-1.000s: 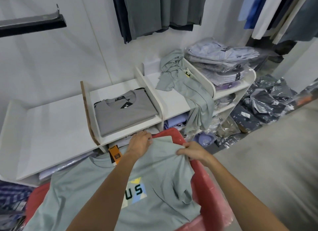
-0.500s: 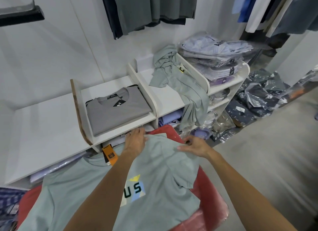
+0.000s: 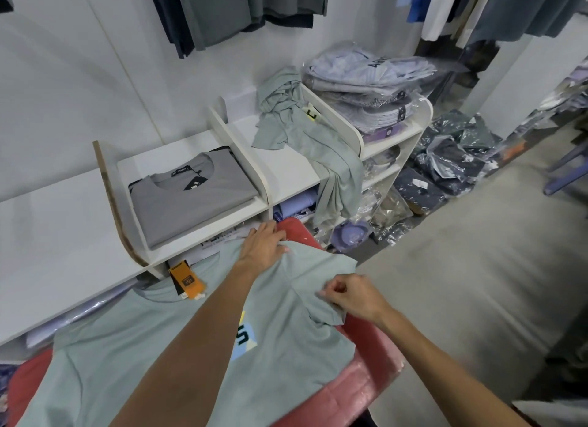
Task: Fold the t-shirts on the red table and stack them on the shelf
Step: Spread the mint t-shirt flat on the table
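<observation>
Sleeve now lies folded inward over the shirt. Left hand presses the shoulder above it, fingers flat; right hand pinches the sleeve hem. First fold forming.

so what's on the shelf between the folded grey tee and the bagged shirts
In the head view, a crumpled green tee lies between the grey tee and the bagged shirts, one end hanging over the shelf edge.
</observation>
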